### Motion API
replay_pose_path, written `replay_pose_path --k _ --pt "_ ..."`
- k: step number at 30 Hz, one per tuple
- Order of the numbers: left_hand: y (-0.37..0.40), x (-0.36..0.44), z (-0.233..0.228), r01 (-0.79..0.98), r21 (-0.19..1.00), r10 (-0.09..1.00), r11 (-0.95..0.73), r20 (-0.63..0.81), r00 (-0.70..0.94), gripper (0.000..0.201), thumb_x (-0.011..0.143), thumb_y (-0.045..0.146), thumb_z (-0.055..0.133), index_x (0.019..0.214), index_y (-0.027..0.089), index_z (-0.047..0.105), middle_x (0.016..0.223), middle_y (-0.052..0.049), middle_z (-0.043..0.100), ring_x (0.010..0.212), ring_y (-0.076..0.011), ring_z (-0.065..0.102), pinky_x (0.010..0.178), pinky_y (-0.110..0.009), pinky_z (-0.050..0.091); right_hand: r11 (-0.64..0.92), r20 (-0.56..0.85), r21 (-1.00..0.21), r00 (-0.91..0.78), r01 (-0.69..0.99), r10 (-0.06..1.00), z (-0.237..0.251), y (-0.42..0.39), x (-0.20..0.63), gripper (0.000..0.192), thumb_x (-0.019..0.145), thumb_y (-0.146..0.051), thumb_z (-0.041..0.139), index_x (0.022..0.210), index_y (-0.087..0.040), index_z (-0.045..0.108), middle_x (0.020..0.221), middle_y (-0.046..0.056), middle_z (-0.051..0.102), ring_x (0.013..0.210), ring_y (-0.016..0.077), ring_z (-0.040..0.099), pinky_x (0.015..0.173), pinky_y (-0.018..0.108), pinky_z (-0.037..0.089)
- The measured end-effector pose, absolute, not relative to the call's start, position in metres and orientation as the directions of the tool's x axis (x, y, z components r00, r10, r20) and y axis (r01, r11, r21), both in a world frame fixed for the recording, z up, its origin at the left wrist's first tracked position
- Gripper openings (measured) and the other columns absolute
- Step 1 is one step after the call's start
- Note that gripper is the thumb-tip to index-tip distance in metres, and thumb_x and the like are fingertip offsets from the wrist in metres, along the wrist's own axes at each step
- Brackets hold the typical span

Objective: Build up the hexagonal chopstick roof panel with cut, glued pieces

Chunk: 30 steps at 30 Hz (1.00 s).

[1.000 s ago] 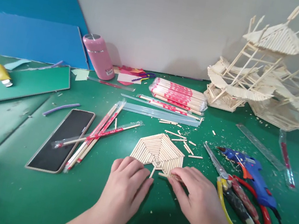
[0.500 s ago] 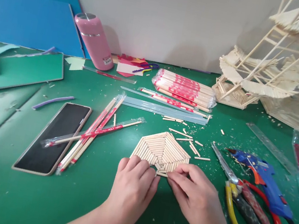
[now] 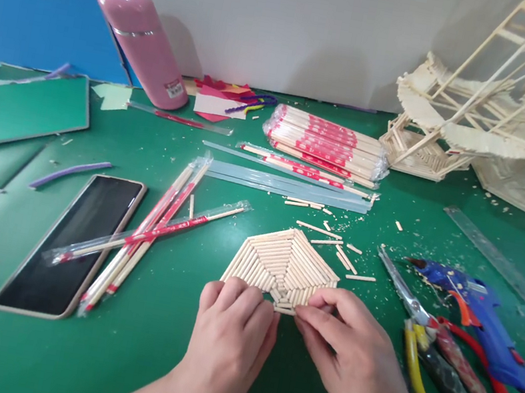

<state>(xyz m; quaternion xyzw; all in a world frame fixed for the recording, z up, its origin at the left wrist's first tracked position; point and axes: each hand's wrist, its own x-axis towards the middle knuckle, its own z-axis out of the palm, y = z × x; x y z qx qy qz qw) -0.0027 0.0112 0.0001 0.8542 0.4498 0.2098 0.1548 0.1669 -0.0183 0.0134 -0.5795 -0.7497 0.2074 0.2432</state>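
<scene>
A many-sided panel of short wooden sticks (image 3: pixel 264 258), laid in nested rows like a web, lies flat on the green table with a gap at its near side. My left hand (image 3: pixel 228 339) is curled over the panel's near left edge; its fingertips are partly hidden. With thumb and forefinger, my right hand (image 3: pixel 350 347) pinches the right end of a short wooden stick (image 3: pixel 284 310) at that near gap. Several loose cut sticks (image 3: pixel 345 260) are scattered just beyond the panel to the right.
Right of my hands lie large scissors (image 3: pixel 458 380) and a blue glue gun (image 3: pixel 481 309). Wrapped chopsticks (image 3: pixel 149 234) cross a phone (image 3: pixel 68 243) at left. Behind are a chopstick bundle (image 3: pixel 326 141), a pink bottle (image 3: pixel 141 46) and a stick-built model (image 3: pixel 479 119).
The view has shifted slightly, so the surroundings sit a little differently in it. Both hands keep nearly the same hold at the panel's near edge.
</scene>
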Motion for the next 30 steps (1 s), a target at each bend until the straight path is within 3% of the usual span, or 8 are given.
replay_pose_path --k 14,30 --pt "0.0104 -0.0020 -0.0009 0.693 0.462 0.830 -0.553 0.236 0.506 0.021 0.084 0.015 0.048 0.064 0.018 0.052 0.063 0.000 0.052 0.066 -0.0169 0.040 0.061 -0.032 0.025 0.186 0.073 -0.686 -0.188 0.703 0.979 0.0147 -0.0130 0.1698 0.016 0.083 -0.011 0.047 0.085 -0.020 0.059 0.088 0.004 0.054 0.080 0.0143 0.054 0.069 0.027 0.047" --pt "0.0115 -0.0043 0.0013 0.705 0.465 0.844 -0.535 0.255 0.472 0.017 0.082 0.017 0.051 0.067 0.018 0.058 0.062 -0.001 0.054 0.067 -0.0175 0.044 0.062 -0.033 0.027 0.161 0.032 -0.702 -0.194 0.694 0.980 0.0176 -0.0106 0.1693 0.018 0.081 -0.008 0.048 0.083 -0.020 0.060 0.087 0.004 0.053 0.078 0.0142 0.054 0.066 0.027 0.046"
